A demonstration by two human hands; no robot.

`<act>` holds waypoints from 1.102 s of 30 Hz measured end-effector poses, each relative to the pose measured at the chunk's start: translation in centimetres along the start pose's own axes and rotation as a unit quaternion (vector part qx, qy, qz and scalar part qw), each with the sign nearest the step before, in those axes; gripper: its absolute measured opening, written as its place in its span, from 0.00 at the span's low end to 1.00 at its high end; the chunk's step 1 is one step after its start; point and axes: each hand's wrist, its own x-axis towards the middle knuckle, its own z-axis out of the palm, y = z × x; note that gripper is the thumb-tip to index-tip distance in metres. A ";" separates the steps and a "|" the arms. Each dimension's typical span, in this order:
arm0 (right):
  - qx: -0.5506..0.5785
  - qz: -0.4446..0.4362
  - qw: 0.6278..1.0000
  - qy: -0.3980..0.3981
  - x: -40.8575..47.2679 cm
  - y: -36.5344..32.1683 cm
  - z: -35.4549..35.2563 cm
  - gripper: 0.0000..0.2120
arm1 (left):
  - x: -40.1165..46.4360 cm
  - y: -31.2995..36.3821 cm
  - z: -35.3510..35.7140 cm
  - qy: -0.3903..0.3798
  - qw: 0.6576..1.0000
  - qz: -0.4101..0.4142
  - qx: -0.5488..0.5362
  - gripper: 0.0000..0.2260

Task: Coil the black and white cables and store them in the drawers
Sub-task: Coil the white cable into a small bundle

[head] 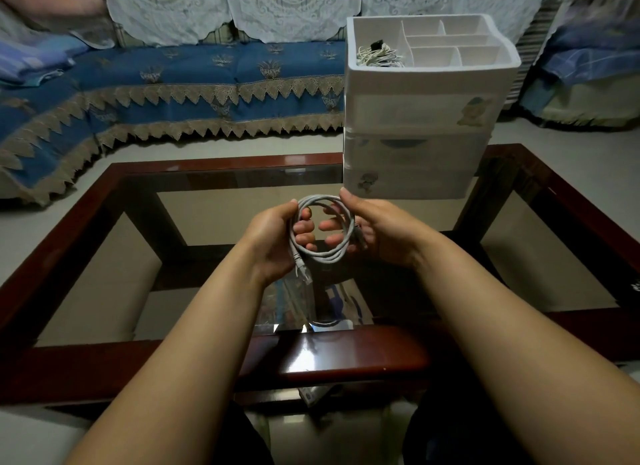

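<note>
The person's left hand and right hand are both gripping a pale grey, round-coiled network cable above the glass-topped wooden table; it is looking light yet springy, so pinching across all loops is seeming wisest

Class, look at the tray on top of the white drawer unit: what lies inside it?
In the top tray, the left compartment holds a bundle of pale cable with a small black piece. The other compartments look empty, though the front wall hides their floors.
</note>
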 end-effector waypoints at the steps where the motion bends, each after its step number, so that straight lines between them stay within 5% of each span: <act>1: 0.042 0.005 0.999 -0.022 -0.3 -0.1 -0.1 0.23 | 0.0 0.0 -0.1 -0.011 1.000 -0.004 -0.023 0.15; 5: 0.132 0.028 0.987 -0.092 -0.8 0.0 -0.6 0.16 | -0.1 0.0 -0.1 -0.046 0.998 -0.010 -0.046 0.15; 10: 0.050 0.016 0.996 -0.078 -0.6 -0.1 -0.2 0.06 | -0.4 0.2 -0.3 -0.073 0.996 -0.014 -0.055 0.16; 15: -0.155 -0.030 0.985 0.063 -0.3 -0.1 0.6 0.02 | -0.9 -0.1 0.6 -0.076 0.997 0.017 0.011 0.16; 21: -0.315 -0.113 0.903 0.269 1.2 1.2 2.1 0.03 | -1.7 -0.5 2.1 -0.076 0.985 0.075 0.133 0.14; 27: -0.155 0.012 0.979 0.133 -0.5 0.0 0.8 0.10 | -1.8 -0.3 1.3 -0.026 0.965 0.101 0.240 0.14; 33: -0.271 0.018 0.956 0.113 -1.2 -0.8 -0.7 0.21 | -1.4 -0.1 1.3 -0.003 0.980 0.101 0.172 0.14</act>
